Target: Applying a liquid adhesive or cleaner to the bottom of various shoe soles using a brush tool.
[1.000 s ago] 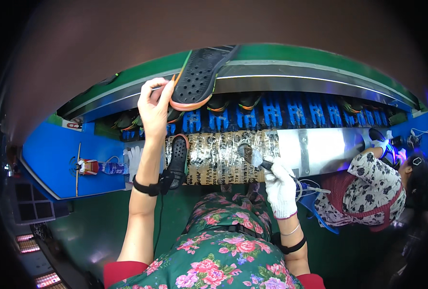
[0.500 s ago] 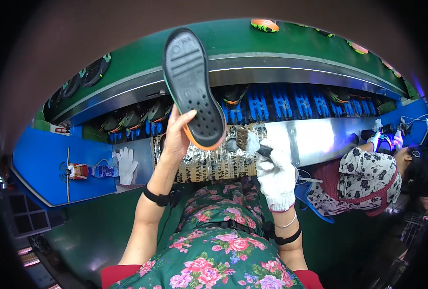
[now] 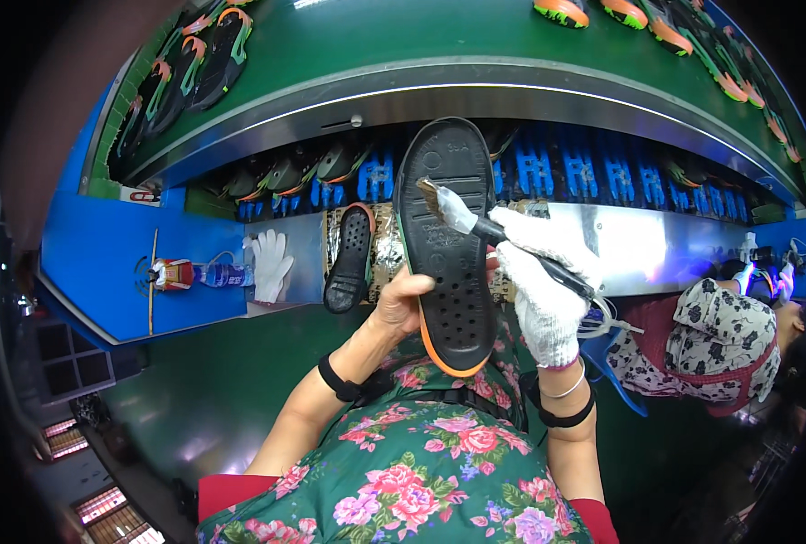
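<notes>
Perforated black soles point(image 3: 444, 263): two, one mid-frame, one left of centre
Brush point(image 3: 462, 216): one, at centre
White gloves point(image 3: 548, 295): two, one worn at centre, one lying at left
Plastic bottle point(image 3: 226, 275): one, left
Thin stick point(image 3: 154, 286): one, far left
Black arm straps point(image 3: 339, 380): two, lower middle
Footwear pieces point(image 3: 223, 59), top: at least eight
Co-worker point(image 3: 707, 349): one, right
</notes>
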### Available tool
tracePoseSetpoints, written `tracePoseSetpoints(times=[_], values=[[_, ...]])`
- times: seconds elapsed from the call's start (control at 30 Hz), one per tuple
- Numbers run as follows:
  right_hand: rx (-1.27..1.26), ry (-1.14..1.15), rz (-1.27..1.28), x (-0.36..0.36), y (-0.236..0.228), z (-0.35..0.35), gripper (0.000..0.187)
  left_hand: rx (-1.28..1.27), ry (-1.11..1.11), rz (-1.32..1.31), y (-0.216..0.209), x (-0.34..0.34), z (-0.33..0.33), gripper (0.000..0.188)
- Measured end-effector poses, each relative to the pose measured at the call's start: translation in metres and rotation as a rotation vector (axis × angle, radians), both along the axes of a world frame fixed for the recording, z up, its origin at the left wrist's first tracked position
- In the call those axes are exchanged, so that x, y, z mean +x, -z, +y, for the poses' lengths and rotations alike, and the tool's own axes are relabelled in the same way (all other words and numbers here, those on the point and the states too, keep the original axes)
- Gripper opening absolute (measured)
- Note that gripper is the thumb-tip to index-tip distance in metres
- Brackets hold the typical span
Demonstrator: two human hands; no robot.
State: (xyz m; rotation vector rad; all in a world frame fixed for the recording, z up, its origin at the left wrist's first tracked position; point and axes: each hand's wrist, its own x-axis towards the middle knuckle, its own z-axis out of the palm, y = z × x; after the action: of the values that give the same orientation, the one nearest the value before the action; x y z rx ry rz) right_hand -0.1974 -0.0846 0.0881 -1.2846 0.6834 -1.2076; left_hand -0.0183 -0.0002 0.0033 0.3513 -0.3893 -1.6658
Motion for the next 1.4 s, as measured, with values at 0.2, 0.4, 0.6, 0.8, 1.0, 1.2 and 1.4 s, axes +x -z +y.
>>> tracePoseSetpoints(times=[0.2,0.4,0.6,0.8,1.0,1.2,1.4], values=[[-0.332,0.040,0.182,0.011,-0.005,0.000,0.025,0.178,0.035,0.400,0.001,-0.004,-0.002,0.125],[-0.777,0.228,0.353,0.020,-0.004,-0.017,0.027,0.216,-0.037,0.237,-0.003,-0.019,0.002,0.117],[-0.725,0.064,0.401,0.019,0.002,0.003,0.034,-0.021,0.017,0.295,0.010,-0.021,-0.001,0.120],[-0.621,0.104,0.358,0.014,-0.001,-0.003,0.041,0.038,-0.053,0.131,0.017,-0.016,-0.001,0.118],[-0.766,-0.077,0.501,0.014,0.012,0.006,0.046,0.327,-0.088,-0.242,0.020,-0.009,-0.001,0.114],[-0.574,-0.061,0.324,0.016,0.014,0.007,0.045,0.253,-0.189,-0.091,0.046,-0.008,0.001,0.112],[-0.584,-0.070,0.271,0.019,0.014,0.014,0.043,0.006,-0.036,-0.224,0.059,0.004,0.001,0.095]])
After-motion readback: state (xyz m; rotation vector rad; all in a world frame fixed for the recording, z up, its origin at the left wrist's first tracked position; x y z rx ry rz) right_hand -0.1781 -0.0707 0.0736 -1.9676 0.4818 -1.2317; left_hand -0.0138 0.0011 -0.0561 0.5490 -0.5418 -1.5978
